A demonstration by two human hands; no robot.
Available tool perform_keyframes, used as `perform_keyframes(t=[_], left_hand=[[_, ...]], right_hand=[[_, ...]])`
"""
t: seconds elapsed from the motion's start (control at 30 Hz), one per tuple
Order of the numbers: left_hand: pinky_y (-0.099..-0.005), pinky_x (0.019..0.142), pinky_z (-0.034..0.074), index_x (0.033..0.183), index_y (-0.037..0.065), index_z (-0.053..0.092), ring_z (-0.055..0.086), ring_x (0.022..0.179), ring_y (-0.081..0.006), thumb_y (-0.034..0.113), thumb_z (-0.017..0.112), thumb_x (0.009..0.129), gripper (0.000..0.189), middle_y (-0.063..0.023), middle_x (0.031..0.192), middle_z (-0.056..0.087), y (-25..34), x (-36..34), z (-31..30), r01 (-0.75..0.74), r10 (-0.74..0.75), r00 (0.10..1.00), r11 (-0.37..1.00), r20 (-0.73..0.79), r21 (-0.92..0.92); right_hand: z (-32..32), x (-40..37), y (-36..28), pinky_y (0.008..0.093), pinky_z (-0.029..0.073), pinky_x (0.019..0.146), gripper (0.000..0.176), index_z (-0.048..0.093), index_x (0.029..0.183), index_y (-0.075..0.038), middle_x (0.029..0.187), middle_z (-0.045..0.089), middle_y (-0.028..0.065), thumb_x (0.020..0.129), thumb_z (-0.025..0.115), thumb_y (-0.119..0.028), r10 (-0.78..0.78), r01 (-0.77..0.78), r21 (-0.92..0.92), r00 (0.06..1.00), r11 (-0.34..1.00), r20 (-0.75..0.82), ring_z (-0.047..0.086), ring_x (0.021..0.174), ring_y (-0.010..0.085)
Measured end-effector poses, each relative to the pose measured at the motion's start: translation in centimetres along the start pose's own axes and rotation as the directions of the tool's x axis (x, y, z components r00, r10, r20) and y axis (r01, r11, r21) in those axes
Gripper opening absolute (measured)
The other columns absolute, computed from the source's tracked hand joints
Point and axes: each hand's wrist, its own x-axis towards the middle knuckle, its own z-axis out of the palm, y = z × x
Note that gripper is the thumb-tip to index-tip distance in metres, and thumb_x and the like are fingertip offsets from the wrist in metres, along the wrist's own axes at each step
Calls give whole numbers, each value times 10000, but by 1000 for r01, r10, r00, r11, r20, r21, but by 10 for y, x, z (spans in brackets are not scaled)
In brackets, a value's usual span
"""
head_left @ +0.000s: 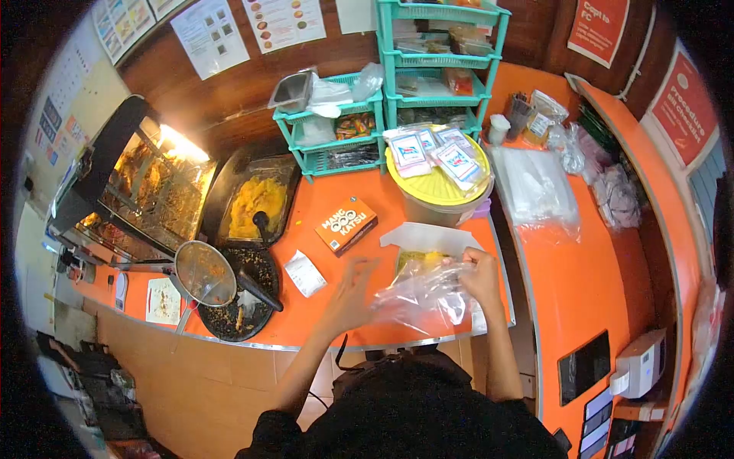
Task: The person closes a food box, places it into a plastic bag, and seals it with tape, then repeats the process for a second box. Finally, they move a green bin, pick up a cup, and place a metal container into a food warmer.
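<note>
My right hand [480, 277] is closed on the upper right part of a clear plastic bag [428, 294], which hangs crumpled over the near side of an open white food box [440, 235]. Yellow and green food shows inside the box, partly behind the plastic. To the left of the bag is my left hand [348, 298], its fingers stretched out and slightly blurred, with nothing in them. A closed orange printed box [346, 224] lies beyond it, and a paper receipt [305, 273] is on the orange counter just left of it.
Left stand a lit food warmer [153, 183], a tray of yellow food [256, 206], a strainer [205, 273] and a black round pan [237, 306]. A yellow-lidded bucket [440, 183] bears packets. Teal racks [329, 126] rise behind; plastic bags [533, 187] lie on the right counter.
</note>
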Motion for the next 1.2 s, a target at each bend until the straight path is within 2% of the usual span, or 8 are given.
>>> perform_keyframes(t=[0.07, 0.2, 0.23, 0.33, 0.53, 0.77, 0.87, 1.2], left_hand=[[-450, 983, 401, 1352, 115, 424, 344, 1279, -375, 95, 671, 750, 651, -187, 1327, 392, 29, 7, -14, -241, 225, 964, 964, 140, 110], [-400, 996, 403, 1296, 85, 478, 467, 1198, -321, 39, 613, 751, 564, -144, 1268, 495, 31, 17, 16, -414, 434, 897, 890, 77, -190], [-371, 997, 408, 1269, 74, 494, 513, 1155, -291, 24, 598, 759, 523, -127, 1225, 533, 28, 16, 18, -440, 481, 868, 860, 124, -257], [-380, 928, 438, 1148, 56, 524, 562, 1037, -295, -36, 530, 767, 393, -107, 1084, 582, 21, 6, 10, -417, 472, 879, 834, 75, -361], [-402, 756, 472, 1100, 82, 516, 584, 870, -324, -16, 549, 756, 360, -115, 944, 581, 18, -29, -14, -183, 299, 920, 898, 252, -399], [-411, 690, 512, 1222, 117, 512, 638, 819, -326, -8, 564, 728, 513, -130, 1045, 637, 25, -54, -76, 54, -12, 968, 985, 249, -163], [-403, 704, 520, 1221, 118, 529, 638, 825, -319, -4, 566, 731, 506, -136, 1033, 636, 14, -70, -79, -222, 223, 975, 961, -13, -164], [-448, 622, 467, 1049, 76, 504, 594, 755, -343, 62, 532, 787, 263, -123, 838, 576, 21, -134, -150, 9, -14, 994, 999, -111, -49]], right_hand=[[7, -1, 0, 342, 327, 483, 321, 426, 603, 13, 525, 373, 94, 604, 740, -55, -39, 39, -2, 994, 999, 103, 350, 515, 160], [23, -3, -6, 286, 256, 424, 423, 373, 555, -42, 502, 363, -14, 727, 755, -98, -352, 346, 65, 930, 936, 107, 328, 496, 68], [18, -5, -3, 284, 251, 428, 435, 367, 554, -45, 506, 355, -20, 722, 763, -111, -269, 267, 32, 955, 963, 124, 326, 504, 67], [0, -9, -54, 319, 332, 462, 344, 403, 588, -23, 536, 412, 46, 677, 734, -46, -51, 44, 41, 978, 998, 203, 373, 520, 124], [15, -7, -42, 252, 227, 459, 478, 342, 553, -70, 531, 334, -46, 683, 802, -85, -66, 55, 50, 963, 997, 261, 307, 529, 56], [25, 7, -76, 234, 236, 462, 446, 378, 565, -88, 526, 350, -63, 677, 810, -93, -165, 152, 79, 965, 985, 202, 321, 504, 49], [24, 13, -99, 242, 231, 467, 446, 380, 603, -71, 535, 308, -59, 655, 822, -86, -179, 187, -22, 966, 982, 185, 276, 511, 55], [60, 55, -129, 230, 178, 463, 454, 349, 623, -91, 556, 289, -55, 722, 782, -187, -495, 477, 164, 864, 864, 96, 273, 507, 43]])
